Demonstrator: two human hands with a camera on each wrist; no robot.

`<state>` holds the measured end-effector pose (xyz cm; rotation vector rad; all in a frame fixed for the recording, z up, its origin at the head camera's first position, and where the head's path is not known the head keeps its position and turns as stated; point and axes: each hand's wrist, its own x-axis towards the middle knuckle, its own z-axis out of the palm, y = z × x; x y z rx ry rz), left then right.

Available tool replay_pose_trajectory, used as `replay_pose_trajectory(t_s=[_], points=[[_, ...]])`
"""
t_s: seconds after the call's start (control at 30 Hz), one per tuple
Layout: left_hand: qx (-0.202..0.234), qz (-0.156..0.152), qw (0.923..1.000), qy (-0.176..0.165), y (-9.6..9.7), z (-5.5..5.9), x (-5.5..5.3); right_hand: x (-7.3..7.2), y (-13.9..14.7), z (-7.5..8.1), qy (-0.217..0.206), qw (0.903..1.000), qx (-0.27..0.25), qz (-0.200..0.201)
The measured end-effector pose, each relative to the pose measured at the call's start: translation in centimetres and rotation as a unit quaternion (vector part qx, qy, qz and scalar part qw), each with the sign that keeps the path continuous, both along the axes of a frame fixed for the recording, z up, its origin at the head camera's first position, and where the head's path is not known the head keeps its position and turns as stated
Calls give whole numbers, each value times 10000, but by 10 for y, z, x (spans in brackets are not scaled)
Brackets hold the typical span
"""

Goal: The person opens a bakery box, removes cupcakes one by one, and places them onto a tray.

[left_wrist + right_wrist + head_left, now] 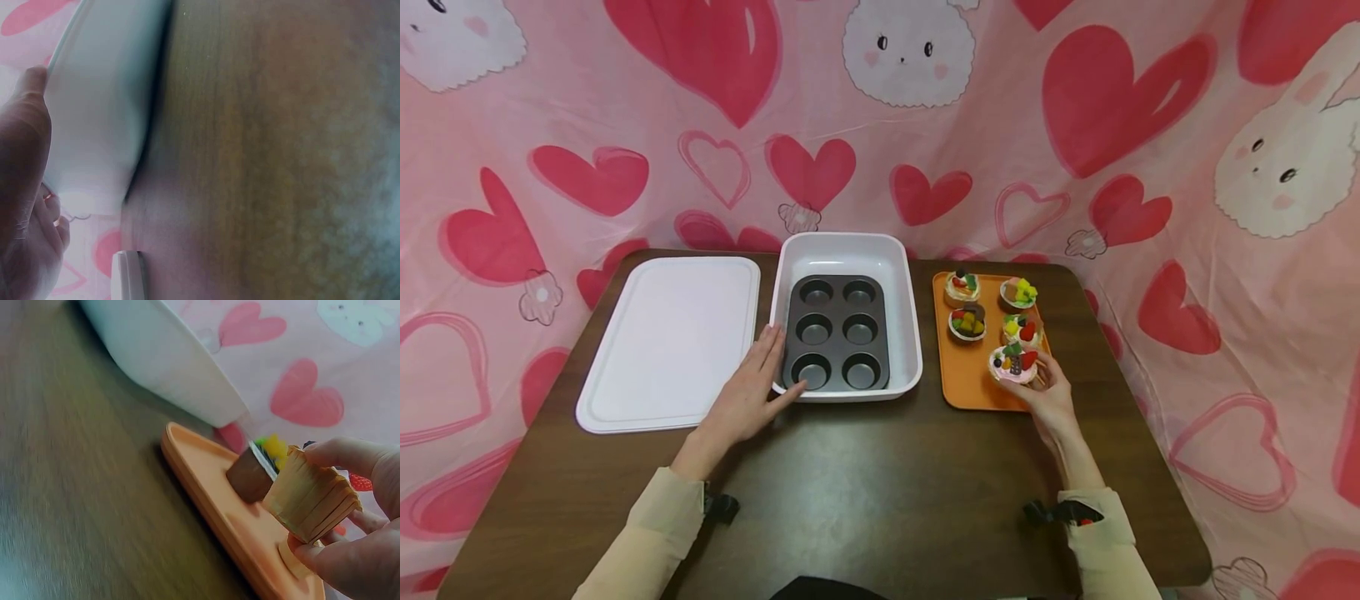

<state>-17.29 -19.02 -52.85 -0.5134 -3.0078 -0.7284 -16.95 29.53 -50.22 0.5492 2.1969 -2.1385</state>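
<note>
My right hand [1051, 400] pinches a cupcake [1009, 367] topped with pink cream, a strawberry and other fruit. In the right wrist view its pleated tan side [306, 500] shows between thumb and fingers, raised above the orange tray [966, 383]. Several other fruit-topped cupcakes stand on that tray, among them a brown-cased one [251, 475]. With fingers fairly straight, my left hand [745, 392] rests on the near left corner of a white basin [906, 333]. Inside the basin lies a dark muffin tin [837, 312], its cups bare.
A white board [673, 333] lies on the brown table [880, 483], left of the basin. Behind the table hangs a pink cloth [865, 117] printed with hearts and rabbits. The orange tray stands a little apart from the basin, to its right.
</note>
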Motion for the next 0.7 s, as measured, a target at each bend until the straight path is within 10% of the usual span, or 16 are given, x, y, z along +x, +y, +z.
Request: replay_pose_trajectory(t_s=[0.7], points=[[-8, -11, 10000, 14, 1, 0, 0, -2, 26, -13, -482, 9953, 831, -89]])
